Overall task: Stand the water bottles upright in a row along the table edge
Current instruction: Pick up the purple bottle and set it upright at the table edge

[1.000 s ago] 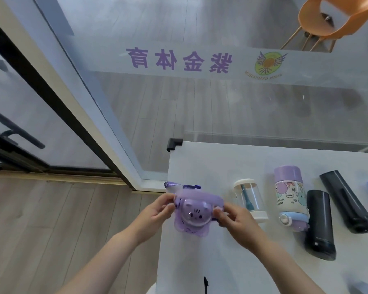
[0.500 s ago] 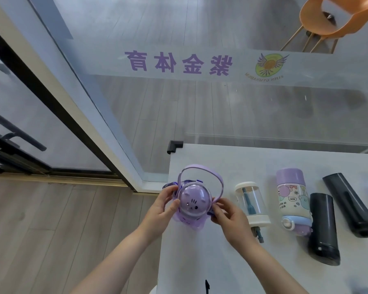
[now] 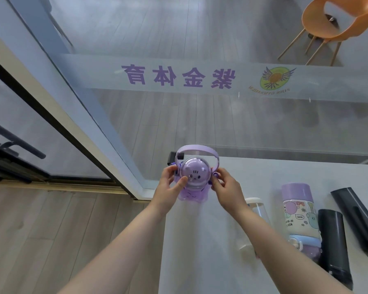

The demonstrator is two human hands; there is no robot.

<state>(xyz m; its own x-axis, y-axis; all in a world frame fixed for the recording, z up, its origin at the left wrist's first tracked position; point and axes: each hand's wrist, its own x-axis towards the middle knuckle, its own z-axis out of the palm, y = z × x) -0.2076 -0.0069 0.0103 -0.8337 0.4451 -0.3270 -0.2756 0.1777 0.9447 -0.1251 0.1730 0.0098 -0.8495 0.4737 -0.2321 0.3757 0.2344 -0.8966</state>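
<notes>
A purple cat-face bottle [image 3: 192, 177] with a raised carry handle stands upright near the far left corner of the white table [image 3: 253, 172]. My left hand [image 3: 170, 187] grips its left side and my right hand [image 3: 225, 189] its right side. To the right several bottles lie on their sides: a clear bottle [image 3: 258, 211] partly hidden by my right forearm, a purple-capped cartoon bottle [image 3: 300, 215], and two black bottles [image 3: 331, 240] [image 3: 357, 217].
A glass wall with purple lettering [image 3: 179, 76] runs just behind the table's far edge. A black bracket [image 3: 171, 159] sits at the table's far left corner. Wooden floor lies to the left; an orange chair [image 3: 338, 22] stands beyond the glass.
Both hands turned the purple bottle from tilted to upright and carried it away from me toward the far left corner; its handle swung up. The lying bottles stayed put.
</notes>
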